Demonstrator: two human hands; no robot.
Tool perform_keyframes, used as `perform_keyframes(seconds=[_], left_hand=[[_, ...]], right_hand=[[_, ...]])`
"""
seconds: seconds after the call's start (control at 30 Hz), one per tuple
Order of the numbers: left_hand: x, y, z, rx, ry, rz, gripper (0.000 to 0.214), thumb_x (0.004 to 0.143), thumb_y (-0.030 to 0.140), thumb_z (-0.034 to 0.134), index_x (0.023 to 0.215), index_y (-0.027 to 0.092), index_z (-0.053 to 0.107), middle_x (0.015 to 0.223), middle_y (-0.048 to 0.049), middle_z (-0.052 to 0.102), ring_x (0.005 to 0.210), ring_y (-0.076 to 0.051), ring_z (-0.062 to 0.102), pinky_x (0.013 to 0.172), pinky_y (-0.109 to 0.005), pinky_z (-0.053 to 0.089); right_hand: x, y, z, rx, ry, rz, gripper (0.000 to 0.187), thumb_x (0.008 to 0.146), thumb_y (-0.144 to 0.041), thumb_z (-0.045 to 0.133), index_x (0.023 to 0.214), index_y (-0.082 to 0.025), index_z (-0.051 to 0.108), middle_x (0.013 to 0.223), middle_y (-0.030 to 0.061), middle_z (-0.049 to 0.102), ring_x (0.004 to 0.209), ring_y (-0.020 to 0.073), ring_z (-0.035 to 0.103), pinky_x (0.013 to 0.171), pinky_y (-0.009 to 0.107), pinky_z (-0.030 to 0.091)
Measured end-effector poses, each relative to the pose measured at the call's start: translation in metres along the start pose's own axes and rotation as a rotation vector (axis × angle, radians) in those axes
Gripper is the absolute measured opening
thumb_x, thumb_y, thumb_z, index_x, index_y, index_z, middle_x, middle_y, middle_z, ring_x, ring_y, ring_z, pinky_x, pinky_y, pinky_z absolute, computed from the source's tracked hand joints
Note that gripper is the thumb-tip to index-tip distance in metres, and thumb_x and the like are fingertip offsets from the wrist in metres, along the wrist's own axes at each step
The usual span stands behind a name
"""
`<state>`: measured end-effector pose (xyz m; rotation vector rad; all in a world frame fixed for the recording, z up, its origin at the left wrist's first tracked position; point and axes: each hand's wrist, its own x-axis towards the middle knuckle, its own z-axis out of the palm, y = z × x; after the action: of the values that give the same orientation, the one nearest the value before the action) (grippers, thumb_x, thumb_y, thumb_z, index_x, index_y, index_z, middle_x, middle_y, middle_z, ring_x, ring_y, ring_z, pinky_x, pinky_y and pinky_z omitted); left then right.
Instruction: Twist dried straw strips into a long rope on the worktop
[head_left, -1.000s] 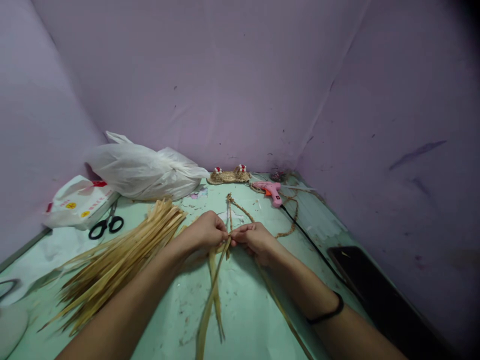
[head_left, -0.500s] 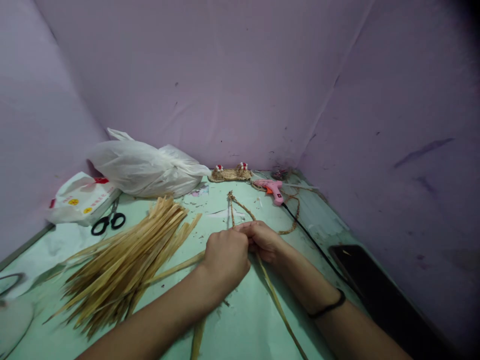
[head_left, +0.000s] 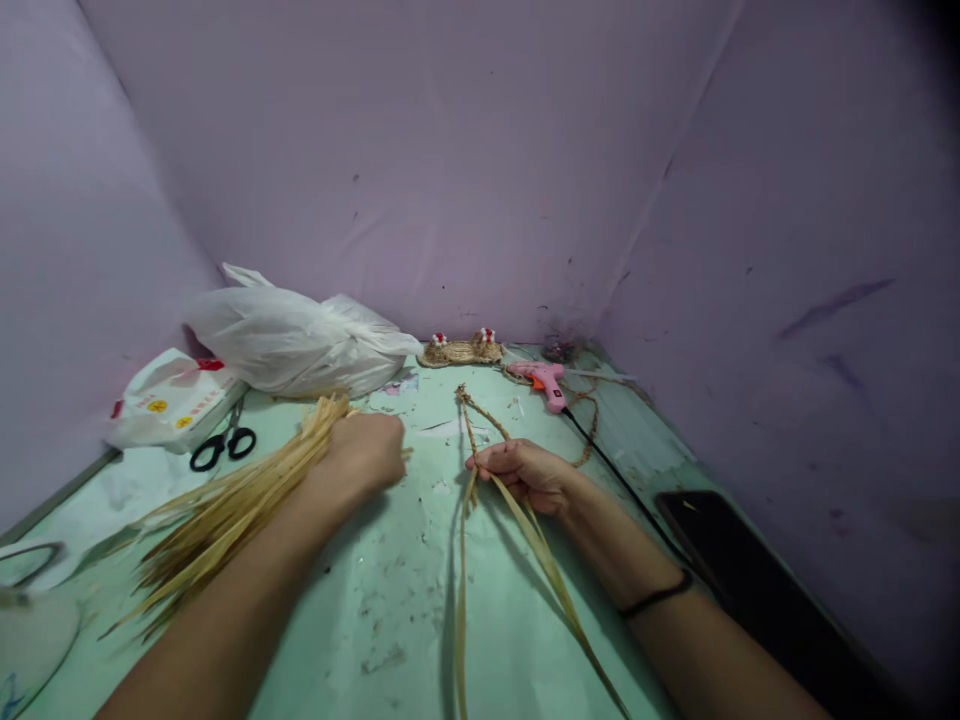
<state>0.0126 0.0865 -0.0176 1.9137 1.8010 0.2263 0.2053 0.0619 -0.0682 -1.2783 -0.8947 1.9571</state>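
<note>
My right hand is closed in a pinch on a thin braided straw cord, near where loose straw strips trail towards me. The cord's far end lies looped on the table. My left hand is curled over the upper right end of a bundle of dry straw strips. Its fingertips are hidden, so what they hold cannot be made out. A few straw ends show just beyond its knuckles.
On the green table are a white plastic bag, a printed white packet, black-handled scissors, a pink glue gun with its black cable, a woven straw piece with red-and-white decorations, and a dark phone.
My left hand has left the cord and moved left onto the straw bundle. My right hand stays on the cord, and the loose strips now hang in view below it.
</note>
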Motion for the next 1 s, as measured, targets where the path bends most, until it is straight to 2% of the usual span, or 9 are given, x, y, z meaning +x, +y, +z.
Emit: perform_keyframes(seconds=[0.07, 0.13, 0.27, 0.33, 0.4, 0.53, 0.73, 0.83, 1.0], left_hand=[[0.005, -0.002, -0.006, 0.095, 0.174, -0.014, 0.005, 0.053, 0.015, 0.06, 0.058, 0.015, 0.06, 0.065, -0.0115, 0.06, 0.078, -0.025, 0.055, 0.064, -0.026, 0.036], [0.004, 0.005, -0.004, 0.028, 0.198, 0.026, 0.01, 0.058, 0.018, 0.058, 0.066, 0.013, 0.062, 0.062, -0.0092, 0.059, 0.067, -0.021, 0.056, 0.058, -0.025, 0.036], [-0.009, 0.034, 0.024, -0.491, -0.339, -0.074, 0.015, 0.071, 0.023, 0.048, 0.068, 0.013, 0.059, 0.036, 0.0013, 0.043, 0.033, -0.01, 0.037, 0.04, -0.021, 0.027], [-0.012, 0.041, 0.036, -0.725, -0.468, -0.098, 0.016, 0.072, 0.02, 0.046, 0.062, 0.012, 0.056, 0.04, 0.0007, 0.047, 0.033, -0.006, 0.036, 0.038, -0.019, 0.025], [-0.011, 0.04, 0.043, -0.846, -0.506, -0.12, 0.015, 0.07, 0.015, 0.046, 0.059, 0.01, 0.055, 0.045, 0.0003, 0.05, 0.035, -0.004, 0.037, 0.038, -0.017, 0.025], [-0.001, 0.031, 0.051, -0.758, -0.445, -0.159, 0.014, 0.065, 0.013, 0.047, 0.053, 0.011, 0.052, 0.036, 0.0019, 0.043, 0.03, -0.007, 0.036, 0.035, -0.019, 0.025], [0.009, 0.024, 0.07, -0.354, -0.205, -0.076, 0.014, 0.054, 0.015, 0.05, 0.041, 0.015, 0.045, 0.028, 0.0028, 0.035, 0.031, -0.009, 0.035, 0.035, -0.02, 0.022], [0.012, 0.02, 0.072, -0.341, -0.124, 0.022, 0.014, 0.05, 0.014, 0.051, 0.038, 0.015, 0.043, 0.029, 0.0047, 0.029, 0.035, -0.007, 0.031, 0.036, -0.019, 0.016], [0.005, 0.026, 0.065, -0.505, -0.221, -0.063, 0.015, 0.052, 0.013, 0.045, 0.037, 0.016, 0.042, 0.027, 0.0038, 0.03, 0.029, -0.008, 0.029, 0.034, -0.02, 0.017]], right_hand=[[0.001, 0.002, 0.001, -0.019, 0.015, -0.028, 0.015, 0.059, -0.009, 0.053, 0.071, -0.007, 0.061, 0.046, -0.0026, 0.049, 0.034, 0.0008, 0.018, 0.033, 0.015, 0.008], [0.002, 0.003, 0.002, -0.039, 0.011, -0.049, 0.011, 0.059, -0.01, 0.054, 0.068, -0.008, 0.06, 0.045, -0.0034, 0.047, 0.034, 0.0009, 0.018, 0.033, 0.015, 0.008], [-0.001, 0.002, 0.004, -0.065, -0.03, -0.07, 0.008, 0.06, -0.015, 0.054, 0.055, -0.01, 0.053, 0.037, -0.0063, 0.037, 0.032, 0.0012, 0.019, 0.033, 0.016, 0.009], [-0.003, 0.001, 0.005, -0.077, -0.041, -0.087, 0.009, 0.06, -0.016, 0.054, 0.054, -0.011, 0.052, 0.04, -0.0044, 0.042, 0.033, 0.0016, 0.026, 0.034, 0.015, 0.013], [-0.002, 0.001, 0.003, -0.12, -0.046, -0.119, 0.008, 0.06, -0.017, 0.055, 0.056, -0.01, 0.054, 0.045, -0.0027, 0.048, 0.035, 0.0017, 0.03, 0.035, 0.015, 0.015], [0.003, 0.005, 0.001, -0.428, 0.034, -0.236, 0.009, 0.061, -0.018, 0.054, 0.058, -0.01, 0.058, 0.047, -0.0028, 0.05, 0.038, 0.0025, 0.03, 0.039, 0.016, 0.02], [-0.003, 0.007, 0.016, -1.148, 0.366, -0.463, 0.022, 0.062, -0.014, 0.048, 0.069, -0.012, 0.068, 0.061, 0.0062, 0.064, 0.054, 0.0114, 0.05, 0.049, 0.021, 0.03], [-0.014, 0.004, 0.027, -1.308, 0.497, -0.448, 0.023, 0.062, -0.015, 0.048, 0.071, -0.014, 0.07, 0.069, 0.0109, 0.067, 0.06, 0.0157, 0.056, 0.052, 0.023, 0.032], [-0.026, -0.001, 0.037, -1.402, 0.623, -0.333, 0.022, 0.065, -0.021, 0.05, 0.071, -0.014, 0.07, 0.071, 0.0149, 0.067, 0.065, 0.0211, 0.059, 0.053, 0.026, 0.032]])
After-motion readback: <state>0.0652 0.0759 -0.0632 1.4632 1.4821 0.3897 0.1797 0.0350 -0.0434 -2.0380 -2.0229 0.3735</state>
